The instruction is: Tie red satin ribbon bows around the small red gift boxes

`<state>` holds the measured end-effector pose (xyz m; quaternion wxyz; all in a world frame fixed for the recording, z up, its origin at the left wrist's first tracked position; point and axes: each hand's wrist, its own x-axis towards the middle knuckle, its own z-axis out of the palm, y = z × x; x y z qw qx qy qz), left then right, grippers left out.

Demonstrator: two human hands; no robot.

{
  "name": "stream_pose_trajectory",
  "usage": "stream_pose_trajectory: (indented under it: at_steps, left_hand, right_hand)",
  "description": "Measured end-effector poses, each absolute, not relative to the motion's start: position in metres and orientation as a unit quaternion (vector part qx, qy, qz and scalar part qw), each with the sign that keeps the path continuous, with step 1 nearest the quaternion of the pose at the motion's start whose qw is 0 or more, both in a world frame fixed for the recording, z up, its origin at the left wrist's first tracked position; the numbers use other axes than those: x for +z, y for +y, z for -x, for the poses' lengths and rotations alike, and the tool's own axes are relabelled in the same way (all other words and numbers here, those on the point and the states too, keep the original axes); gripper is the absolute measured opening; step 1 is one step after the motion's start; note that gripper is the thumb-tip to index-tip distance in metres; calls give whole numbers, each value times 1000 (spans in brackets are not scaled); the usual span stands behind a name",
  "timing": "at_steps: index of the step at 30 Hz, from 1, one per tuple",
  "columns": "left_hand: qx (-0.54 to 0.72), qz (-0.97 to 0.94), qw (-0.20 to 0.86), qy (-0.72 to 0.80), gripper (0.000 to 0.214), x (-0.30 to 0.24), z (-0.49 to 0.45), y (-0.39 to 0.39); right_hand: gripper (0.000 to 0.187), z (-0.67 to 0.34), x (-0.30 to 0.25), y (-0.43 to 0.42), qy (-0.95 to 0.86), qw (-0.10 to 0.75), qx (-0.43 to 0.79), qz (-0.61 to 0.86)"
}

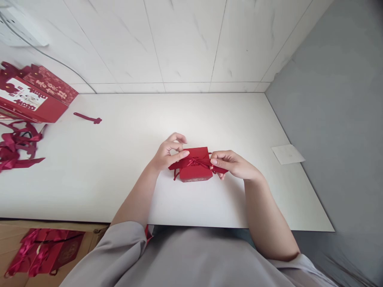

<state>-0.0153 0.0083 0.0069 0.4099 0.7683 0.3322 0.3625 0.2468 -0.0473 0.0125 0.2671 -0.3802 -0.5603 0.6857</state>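
Note:
A small red gift box (pixel 196 174) lies on the white table in front of me, with a red ribbon (pixel 194 161) tied in a bow across its top. My left hand (pixel 172 151) is at the box's left side, thumb and fingers closed on the left part of the ribbon. At the right side my right hand (pixel 229 162) pinches the ribbon's right part between thumb and fingers. Dark red cord handles show at both sides of the box. The fingertips under the ribbon are partly hidden.
Red printed boxes (pixel 56 113) and a heap of loose red ribbons (pixel 18 147) are at the left. A dark red strip with a flower end (pixel 88 118) lies nearby. White paper (pixel 288 154) rests at the right edge. Below left, a carton (pixel 89 239) holds red ribboned boxes (pixel 61 249).

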Motion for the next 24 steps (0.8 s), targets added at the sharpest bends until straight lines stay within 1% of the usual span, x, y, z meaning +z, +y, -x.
stream_pose_trajectory:
  at_steps: [2,4,8,11,13,18,24]
  left_hand:
    - [372,-778,361,353,31,12,18,7]
    - [351,-783,360,365,30,17,19,4]
    - [257,-762,448,391,36,27,24,-1]
    - [188,-720,536,398,34,32,29,-2]
    - [165,-697,574,397,33,33,31,-1]
    - [159,-669,624,371,33,25,34,5]
    - [199,-645,655,340,37,14,32,11]
  right_hand:
    - [34,-245,14,-48,-563,275,675,390]
    - [35,-243,14,-48,-565,290,666,391]
    - [35,-243,13,-48,-587,306,644,384]
    - [34,-245,12,-48,-595,305,638,382]
    - [34,-245,12,-48,-592,306,643,379]
    - [35,-242,9,-47,-587,310,650,370]
    - [40,-237,3,-45,-563,330,658,376]
